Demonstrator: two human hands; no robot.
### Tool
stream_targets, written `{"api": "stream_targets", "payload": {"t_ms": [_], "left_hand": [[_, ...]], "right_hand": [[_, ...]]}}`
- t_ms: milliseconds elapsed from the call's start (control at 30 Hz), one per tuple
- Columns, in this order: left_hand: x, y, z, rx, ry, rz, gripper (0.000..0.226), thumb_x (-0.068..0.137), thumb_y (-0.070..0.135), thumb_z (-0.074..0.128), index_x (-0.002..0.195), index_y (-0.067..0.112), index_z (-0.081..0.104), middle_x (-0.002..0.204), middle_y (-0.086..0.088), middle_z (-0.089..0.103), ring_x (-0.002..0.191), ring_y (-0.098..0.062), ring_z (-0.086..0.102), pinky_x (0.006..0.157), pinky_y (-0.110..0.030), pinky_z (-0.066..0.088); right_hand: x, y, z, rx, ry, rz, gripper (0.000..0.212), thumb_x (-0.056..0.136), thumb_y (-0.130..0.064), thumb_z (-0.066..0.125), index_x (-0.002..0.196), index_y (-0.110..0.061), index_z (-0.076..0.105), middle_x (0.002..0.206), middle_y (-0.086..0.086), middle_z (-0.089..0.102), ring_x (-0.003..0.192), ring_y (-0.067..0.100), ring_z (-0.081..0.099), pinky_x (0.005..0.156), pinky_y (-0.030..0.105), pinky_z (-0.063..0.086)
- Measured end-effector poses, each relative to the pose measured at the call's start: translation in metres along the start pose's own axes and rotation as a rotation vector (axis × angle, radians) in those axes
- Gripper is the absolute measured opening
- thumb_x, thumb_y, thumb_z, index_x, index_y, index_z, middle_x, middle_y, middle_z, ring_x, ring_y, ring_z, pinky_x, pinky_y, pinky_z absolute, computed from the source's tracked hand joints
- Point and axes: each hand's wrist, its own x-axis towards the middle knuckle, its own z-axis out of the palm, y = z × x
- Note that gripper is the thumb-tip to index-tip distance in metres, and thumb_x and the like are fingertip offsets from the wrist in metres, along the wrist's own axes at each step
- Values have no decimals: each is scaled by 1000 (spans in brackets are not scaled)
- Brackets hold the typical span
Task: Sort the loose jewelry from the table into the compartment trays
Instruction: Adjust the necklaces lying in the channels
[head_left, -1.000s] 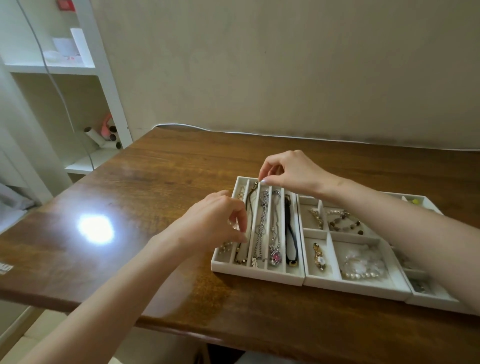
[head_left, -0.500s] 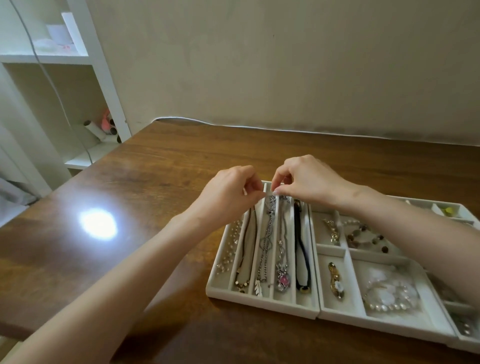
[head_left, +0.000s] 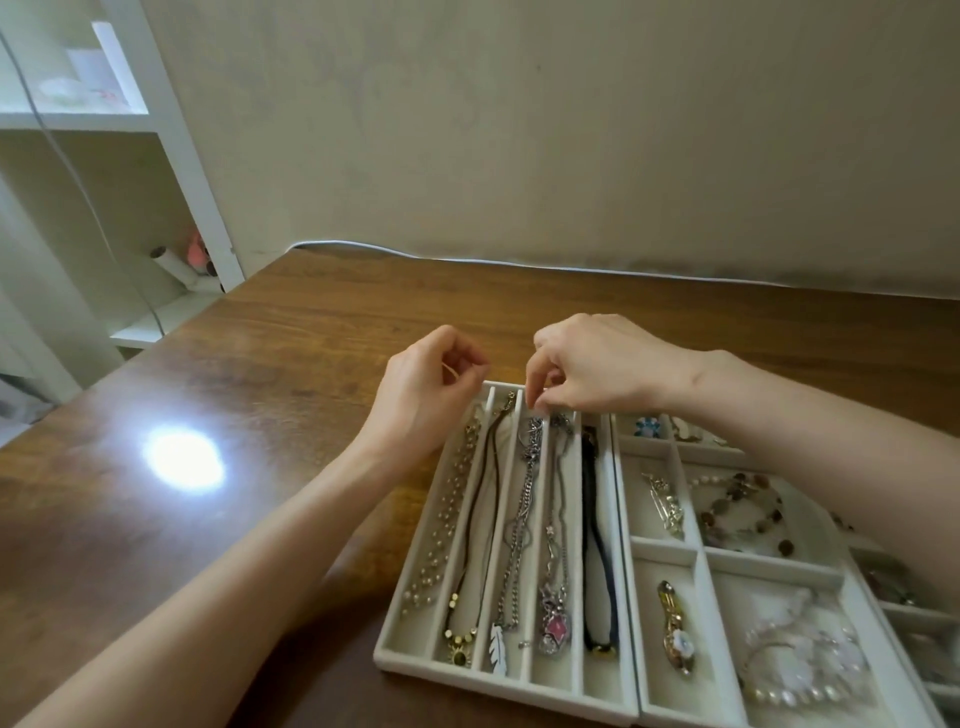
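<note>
One wooden surface (head_left: 291, 353) carries three pale compartment trays side by side at its near right; the third tray (head_left: 906, 607) is cut off by the edge of the view. The left tray (head_left: 467, 679) has five long slots, one necklace in each: a pearl strand (head_left: 447, 519), a dark cord with gold beads (head_left: 475, 519), a silver chain (head_left: 522, 519) ending in a white feather, a chain with a pink pendant (head_left: 555, 626), and a black choker (head_left: 592, 545). The middle tray (head_left: 769, 564) holds a brown bead bracelet (head_left: 743, 514), pearl bracelets (head_left: 795, 670) and one gold clip (head_left: 675, 636).

Two hands work at the left tray's far end. The right hand (head_left: 597, 369) has its fingers (head_left: 535, 384) narrowed to a pinch on the silver chain's top end. The left hand (head_left: 426, 395) hovers over the far left corner, fingers (head_left: 467, 364) curled; whether they hold anything I cannot tell.
</note>
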Motion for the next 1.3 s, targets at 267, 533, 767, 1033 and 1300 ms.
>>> {"api": "stream_targets", "payload": {"t_ms": [267, 533, 767, 1033, 1300], "left_hand": [[-1, -4, 0, 8, 52, 26, 10, 85, 9, 62, 81, 18, 61, 70, 11, 56, 58, 3, 48, 56, -8, 38], [-6, 0, 1, 60, 21, 91, 5, 84, 11, 63, 83, 16, 61, 73, 11, 56, 64, -5, 49, 59, -16, 41], [-11, 8, 1, -214, -228, -13, 22, 83, 3, 58, 100, 18, 57, 91, 7, 66, 81, 0, 58, 69, -10, 43], [-17, 15, -2, -493, -409, -140, 30, 82, 7, 67, 108, 9, 53, 95, -6, 73, 93, -14, 69, 91, -30, 50], [-19, 19, -4, -492, -446, -115, 20, 85, 11, 65, 100, 0, 59, 92, -11, 72, 80, -20, 71, 70, -25, 55]], "right_hand": [[16, -21, -5, -55, -215, 168, 28, 72, -44, 76, 83, -21, 66, 74, -5, 60, 77, 18, 60, 58, 26, 40], [21, -31, -3, -72, -237, 244, 32, 76, -33, 75, 68, -17, 49, 71, -2, 54, 63, 14, 51, 48, 25, 32], [14, -12, -34, 510, -246, 313, 10, 77, -23, 77, 73, -15, 73, 73, 0, 73, 61, 6, 61, 56, 18, 44], [1, -4, -32, 1046, -101, 298, 10, 83, -9, 69, 82, -5, 60, 80, 14, 73, 71, 21, 72, 63, 25, 58], [-4, -7, -30, 1188, 71, 299, 10, 85, -10, 67, 84, -6, 58, 71, 9, 65, 60, 15, 66, 56, 25, 56]]}}
